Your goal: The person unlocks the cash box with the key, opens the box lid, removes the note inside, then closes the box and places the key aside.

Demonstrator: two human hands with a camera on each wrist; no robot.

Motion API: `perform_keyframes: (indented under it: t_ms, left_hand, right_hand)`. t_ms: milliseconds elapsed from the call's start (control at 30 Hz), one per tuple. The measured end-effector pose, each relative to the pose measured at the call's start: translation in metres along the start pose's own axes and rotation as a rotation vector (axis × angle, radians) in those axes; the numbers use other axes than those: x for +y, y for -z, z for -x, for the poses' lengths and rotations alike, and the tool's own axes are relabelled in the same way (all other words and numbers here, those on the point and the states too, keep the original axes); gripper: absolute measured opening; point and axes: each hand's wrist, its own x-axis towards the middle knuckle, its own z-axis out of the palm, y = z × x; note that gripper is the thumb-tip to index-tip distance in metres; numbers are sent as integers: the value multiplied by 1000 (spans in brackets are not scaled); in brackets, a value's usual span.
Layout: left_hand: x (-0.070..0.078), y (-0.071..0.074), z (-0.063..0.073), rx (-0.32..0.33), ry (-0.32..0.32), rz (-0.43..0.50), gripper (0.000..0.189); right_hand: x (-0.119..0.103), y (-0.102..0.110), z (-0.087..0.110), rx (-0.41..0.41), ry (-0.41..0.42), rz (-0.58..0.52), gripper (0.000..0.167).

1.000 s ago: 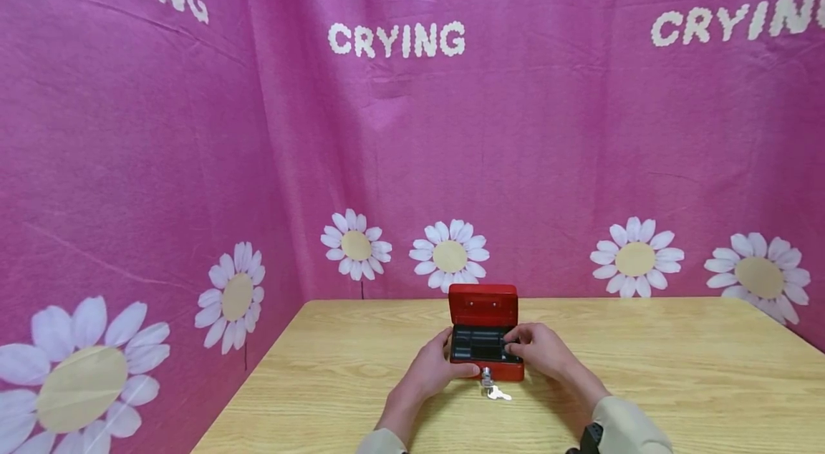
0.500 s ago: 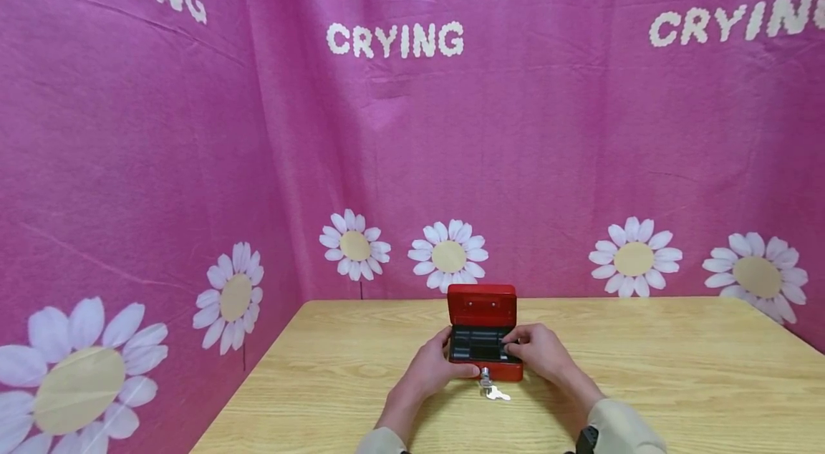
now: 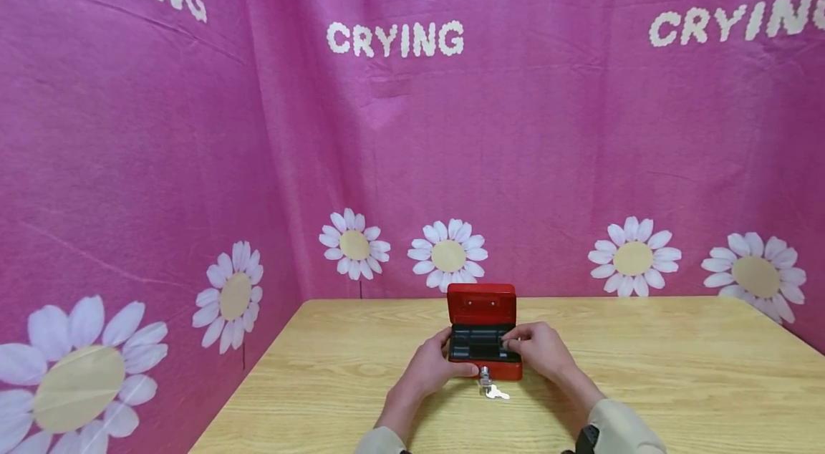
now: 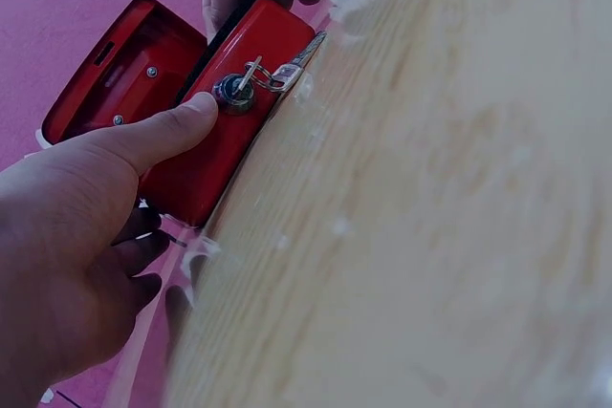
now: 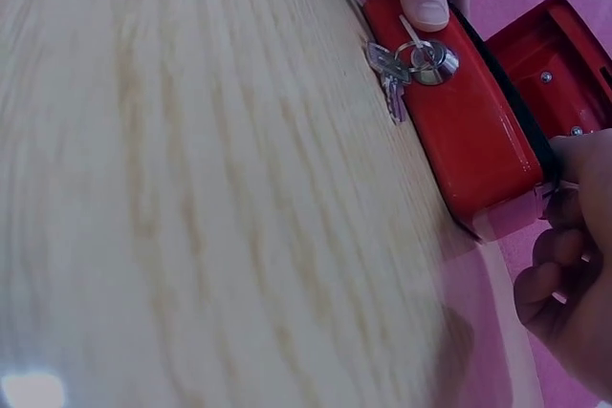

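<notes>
A small red cash box (image 3: 503, 371) stands on the wooden table with its lid (image 3: 482, 305) raised. Inside lies a black tray (image 3: 477, 336) with compartments. My left hand (image 3: 430, 366) grips the box's left end, thumb on the front beside the lock and fingers round the side. A key sits in the round lock (image 5: 435, 62), and a second key (image 5: 390, 74) hangs from its ring. At the box's right end, my right hand (image 3: 540, 349) pinches at the black tray with thumb and forefinger, the other fingers curled outside the box. Their tips are partly hidden.
The light wooden table (image 3: 677, 361) extends to both sides and towards me. Behind and left of it hangs a pink curtain (image 3: 535, 139) with printed daisies and white lettering. A dark band (image 3: 588, 438) sits at the right sleeve.
The right hand's fingers have shifted slightly at the tray's right end. The left hand keeps its grip, and the box stays in place with its lid up.
</notes>
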Motion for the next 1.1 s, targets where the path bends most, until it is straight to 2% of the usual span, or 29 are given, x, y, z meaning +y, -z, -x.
perform_keyframes:
  t_ms: [200, 433, 633, 867, 1100]
  left_hand:
    - [0, 0, 1, 1, -1, -8, 86]
    - [2, 2, 2, 7, 34, -8, 86]
    - [-1, 2, 1, -2, 47, -8, 84]
    - [-2, 2, 1, -11, 5, 13, 81]
    - [0, 1, 2, -12, 27, 26, 81]
  right_hand:
    - [-4, 2, 2, 8, -23, -34, 11]
    - [-6, 6, 0, 5, -69, -141, 12]
    - [-6, 16, 0, -18, -46, -141, 13]
    - [0, 30, 2, -83, 7, -131, 14]
    - [9, 44, 3, -99, 15, -124, 16]
